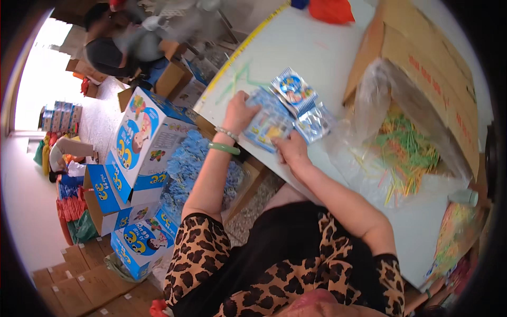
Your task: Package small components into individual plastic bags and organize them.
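On the white table lies a clear-and-blue plastic bag point(268, 122) with small printed pieces showing through it. My left hand point(242, 112), with a bead bracelet and a green bangle at the wrist, is closed on its left edge. At the near right edge of the bag, my right hand point(291, 149) has its fingers curled and pinched on the plastic. A blue-and-silver snack-type packet point(294, 91) lies just beyond the bag. Beside it, nearer my right hand, rests a shiny silver-blue packet point(315, 124). My fingertips are partly hidden.
At right a tipped cardboard box point(430, 63), lined with clear plastic, spills thin coloured sticks point(404, 142). Many blue packets point(198, 171) are heaped left of my lap, beside printed blue-white cartons point(140, 142). A red-orange bag point(331, 10) sits at the far edge. Other people work at left.
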`<state>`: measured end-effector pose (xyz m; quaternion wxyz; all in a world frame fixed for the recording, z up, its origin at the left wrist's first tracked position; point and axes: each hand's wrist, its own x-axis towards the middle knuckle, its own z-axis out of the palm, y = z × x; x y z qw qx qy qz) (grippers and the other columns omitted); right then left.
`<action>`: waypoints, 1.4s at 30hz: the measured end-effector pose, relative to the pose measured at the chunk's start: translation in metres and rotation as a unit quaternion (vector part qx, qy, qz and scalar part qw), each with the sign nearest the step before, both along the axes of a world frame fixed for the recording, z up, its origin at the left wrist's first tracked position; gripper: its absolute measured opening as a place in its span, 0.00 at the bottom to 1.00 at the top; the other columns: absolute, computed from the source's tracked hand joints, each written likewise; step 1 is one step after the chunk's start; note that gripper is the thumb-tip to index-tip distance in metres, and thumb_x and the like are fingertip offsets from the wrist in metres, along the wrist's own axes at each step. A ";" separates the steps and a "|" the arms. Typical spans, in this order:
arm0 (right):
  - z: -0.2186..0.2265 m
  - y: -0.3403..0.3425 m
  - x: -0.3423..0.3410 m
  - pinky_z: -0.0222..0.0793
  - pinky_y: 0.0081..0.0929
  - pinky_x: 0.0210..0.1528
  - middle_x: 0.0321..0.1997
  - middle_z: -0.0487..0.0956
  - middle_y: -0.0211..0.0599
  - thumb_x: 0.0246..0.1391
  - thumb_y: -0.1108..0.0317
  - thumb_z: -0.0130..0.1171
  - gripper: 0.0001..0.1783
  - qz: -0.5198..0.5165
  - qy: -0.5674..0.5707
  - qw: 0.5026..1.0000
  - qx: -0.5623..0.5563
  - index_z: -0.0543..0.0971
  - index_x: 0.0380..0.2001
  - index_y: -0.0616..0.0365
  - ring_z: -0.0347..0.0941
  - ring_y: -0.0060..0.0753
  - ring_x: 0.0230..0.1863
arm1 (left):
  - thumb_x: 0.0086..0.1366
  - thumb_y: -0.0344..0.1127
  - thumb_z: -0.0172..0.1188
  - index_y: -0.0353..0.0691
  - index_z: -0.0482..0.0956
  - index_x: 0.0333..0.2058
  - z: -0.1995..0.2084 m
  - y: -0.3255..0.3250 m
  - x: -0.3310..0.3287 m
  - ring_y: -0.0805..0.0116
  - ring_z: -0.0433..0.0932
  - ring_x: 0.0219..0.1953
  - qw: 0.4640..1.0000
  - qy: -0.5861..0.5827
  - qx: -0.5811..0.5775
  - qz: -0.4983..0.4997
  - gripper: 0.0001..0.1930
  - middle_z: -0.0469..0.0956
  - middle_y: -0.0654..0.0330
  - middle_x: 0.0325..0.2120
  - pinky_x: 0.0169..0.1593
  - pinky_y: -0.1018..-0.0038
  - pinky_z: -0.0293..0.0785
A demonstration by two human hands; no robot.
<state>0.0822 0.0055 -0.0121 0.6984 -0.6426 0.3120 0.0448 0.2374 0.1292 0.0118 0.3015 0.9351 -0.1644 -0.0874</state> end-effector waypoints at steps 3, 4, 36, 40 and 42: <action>-0.005 -0.005 -0.005 0.60 0.27 0.12 0.17 0.71 0.35 0.47 0.65 0.65 0.16 -0.018 0.010 1.000 0.011 0.69 0.27 0.63 0.66 0.28 0.12 | 0.50 0.40 0.69 0.28 0.75 0.43 -0.009 -0.007 0.000 0.56 0.79 0.42 0.998 0.015 0.012 0.054 0.26 0.80 0.47 0.37 0.46 0.69 0.75; -0.004 -0.004 -0.007 0.62 0.30 0.13 0.17 0.72 0.38 0.45 0.63 0.65 0.18 -0.014 0.021 1.000 0.018 0.71 0.29 0.66 0.69 0.31 0.13 | 0.50 0.40 0.69 0.28 0.75 0.43 -0.012 -0.001 0.010 0.56 0.79 0.42 0.998 0.001 0.005 0.067 0.26 0.80 0.47 0.37 0.46 0.69 0.75; 0.015 0.014 -0.024 0.68 0.39 0.49 0.45 0.74 0.52 0.34 0.64 0.72 0.38 0.075 -0.131 0.965 -0.213 0.66 0.50 0.63 0.73 0.53 0.48 | 0.38 0.19 0.67 0.38 0.66 0.55 0.005 0.044 -0.086 0.66 0.74 0.49 0.857 0.232 -0.460 0.000 0.40 0.74 0.58 0.47 0.52 0.70 0.74; -0.003 0.000 -0.011 0.68 0.34 0.53 0.52 0.74 0.50 0.32 0.65 0.72 0.45 0.131 -0.150 0.979 -0.049 0.64 0.56 0.64 0.73 0.47 0.52 | 0.38 0.16 0.65 0.38 0.60 0.58 0.000 0.039 -0.089 0.63 0.75 0.50 0.792 0.255 -0.554 -0.001 0.44 0.73 0.55 0.47 0.51 0.68 0.76; -0.004 -0.005 -0.015 0.68 0.34 0.54 0.52 0.74 0.48 0.32 0.64 0.73 0.44 0.140 -0.147 0.979 0.013 0.65 0.56 0.63 0.73 0.46 0.52 | 0.37 0.16 0.66 0.38 0.60 0.59 0.003 0.038 -0.091 0.63 0.75 0.50 0.786 0.284 -0.548 -0.011 0.45 0.73 0.56 0.47 0.51 0.68 0.75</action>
